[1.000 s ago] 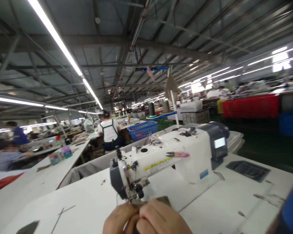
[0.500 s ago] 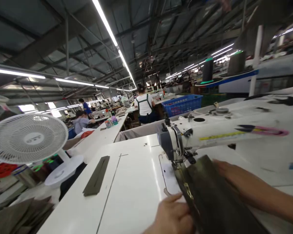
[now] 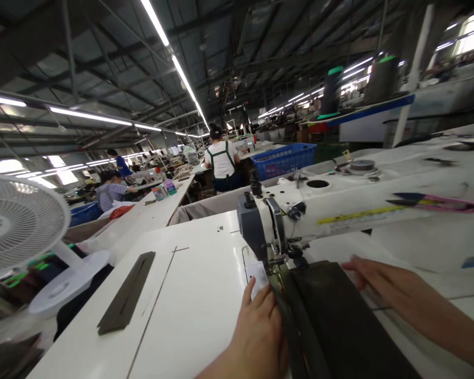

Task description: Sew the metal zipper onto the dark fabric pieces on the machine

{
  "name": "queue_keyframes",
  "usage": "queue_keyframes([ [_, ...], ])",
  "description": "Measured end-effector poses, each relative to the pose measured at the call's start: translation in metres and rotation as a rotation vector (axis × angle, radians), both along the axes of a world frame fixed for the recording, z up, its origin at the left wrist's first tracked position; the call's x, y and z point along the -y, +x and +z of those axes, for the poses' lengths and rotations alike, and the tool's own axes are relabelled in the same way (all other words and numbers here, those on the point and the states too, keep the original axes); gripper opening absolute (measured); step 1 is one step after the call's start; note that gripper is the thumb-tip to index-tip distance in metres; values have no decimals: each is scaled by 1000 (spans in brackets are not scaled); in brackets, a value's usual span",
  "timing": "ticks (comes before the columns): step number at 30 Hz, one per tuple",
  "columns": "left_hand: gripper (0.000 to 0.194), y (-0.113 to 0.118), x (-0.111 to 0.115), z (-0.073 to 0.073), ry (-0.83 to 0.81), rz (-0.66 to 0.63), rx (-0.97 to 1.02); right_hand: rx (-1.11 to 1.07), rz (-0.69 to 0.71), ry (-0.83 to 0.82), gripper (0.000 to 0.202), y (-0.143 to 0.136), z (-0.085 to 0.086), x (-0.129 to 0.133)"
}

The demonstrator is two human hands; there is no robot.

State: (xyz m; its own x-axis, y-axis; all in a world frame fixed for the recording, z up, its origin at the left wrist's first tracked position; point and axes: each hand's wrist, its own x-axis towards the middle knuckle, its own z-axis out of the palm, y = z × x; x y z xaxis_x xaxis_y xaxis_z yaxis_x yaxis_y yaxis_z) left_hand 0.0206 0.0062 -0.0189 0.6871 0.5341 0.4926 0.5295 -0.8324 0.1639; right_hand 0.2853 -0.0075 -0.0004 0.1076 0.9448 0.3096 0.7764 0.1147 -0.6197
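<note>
A dark olive fabric piece (image 3: 339,316) lies under the head of a white sewing machine (image 3: 276,226), its far end at the presser foot (image 3: 296,258). Along its left part runs a narrow gold-coloured line that looks like a zip. My left hand (image 3: 260,326) rests at the fabric's left edge, fingers stretched toward the needle area over a pale plate (image 3: 256,271). To the right of the fabric, my right hand (image 3: 383,281) hovers or rests with fingers extended, just off its edge; contact with the table is unclear.
On the white table (image 3: 189,316) left of the machine lies a flat olive strip (image 3: 128,295). Pink-handled snips (image 3: 438,202) lie on the machine arm near a yellow tape (image 3: 359,215). A white fan (image 3: 19,226) stands at left. Beyond are a blue crate (image 3: 284,160) and seated people.
My left hand has moved forward along the fabric and its fingers have straightened. My right hand has come away from the fabric's edge. The camera view has shifted, with the fan now further left.
</note>
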Motion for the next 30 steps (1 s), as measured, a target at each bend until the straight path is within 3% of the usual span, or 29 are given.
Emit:
queue_keyframes([
  [3,39,-1,-1,-7,111,23,-13,-63,72,-209,41,-8,5,-20],
  [8,45,-3,-4,-7,138,35,-82,144,-92,-111,40,-10,-9,-41],
  [12,48,-4,-5,-5,128,64,-133,201,-64,-149,37,-9,-7,-36],
  [16,42,-6,-4,4,117,47,-231,279,-79,21,35,-10,-2,-34],
  [21,39,-2,0,9,13,70,-226,473,-15,-36,23,3,-16,-46],
  [23,38,-1,1,4,6,95,-170,640,-29,45,17,1,-15,-45],
  [26,34,0,2,-2,12,108,-119,836,30,370,17,-21,-3,-31],
  [28,36,-1,2,-3,2,97,-82,757,199,563,28,-44,-1,-18],
  [30,46,-4,3,0,-5,87,-29,622,329,585,33,-66,-6,-8],
])
